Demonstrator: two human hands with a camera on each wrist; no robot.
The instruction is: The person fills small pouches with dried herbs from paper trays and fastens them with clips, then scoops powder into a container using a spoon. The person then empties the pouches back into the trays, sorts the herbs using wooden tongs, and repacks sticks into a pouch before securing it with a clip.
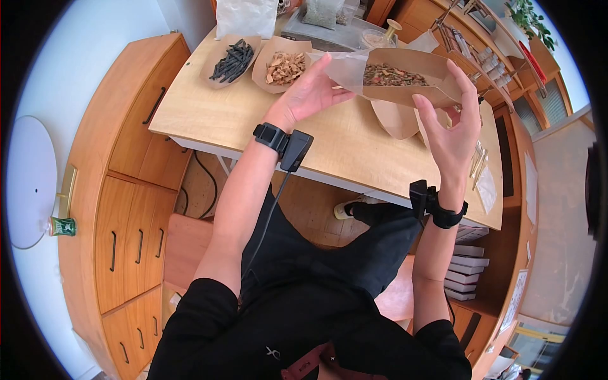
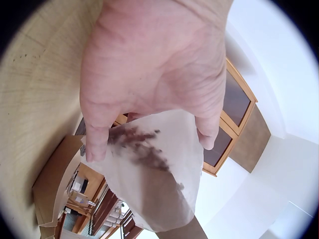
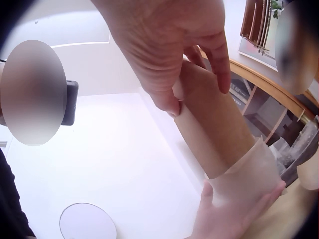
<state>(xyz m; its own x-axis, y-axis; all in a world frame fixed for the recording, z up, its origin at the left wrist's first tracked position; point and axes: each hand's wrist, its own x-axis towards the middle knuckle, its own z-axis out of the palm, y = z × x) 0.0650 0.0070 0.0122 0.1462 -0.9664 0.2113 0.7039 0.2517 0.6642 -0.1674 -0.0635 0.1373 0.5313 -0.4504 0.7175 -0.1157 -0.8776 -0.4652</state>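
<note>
A translucent white bag [image 1: 345, 71] is held by the left hand [image 1: 313, 95], thumb and fingers at its two sides. Inside its mouth sits one end of a brown paper tray [image 1: 405, 96] holding a mixed dried plant material [image 1: 392, 76]. The right hand [image 1: 455, 130] grips the tray's other end between thumb and fingers. In the left wrist view, dark bits [image 2: 144, 149] show through the bag [image 2: 164, 194] beyond the left hand [image 2: 154, 64]. From the right wrist view, the tray [image 3: 214, 119] slopes from the right hand [image 3: 174, 45] down into the bag [image 3: 249, 179].
On the wooden table [image 1: 253, 126], a paper tray of dark sticks [image 1: 233, 61] and one of tan chips [image 1: 285, 68] stand at the left. Another paper tray [image 1: 396, 120] lies below the held one. Gold-coloured utensils [image 1: 479, 159] lie at the right; plastic bags [image 1: 322, 12] stand behind.
</note>
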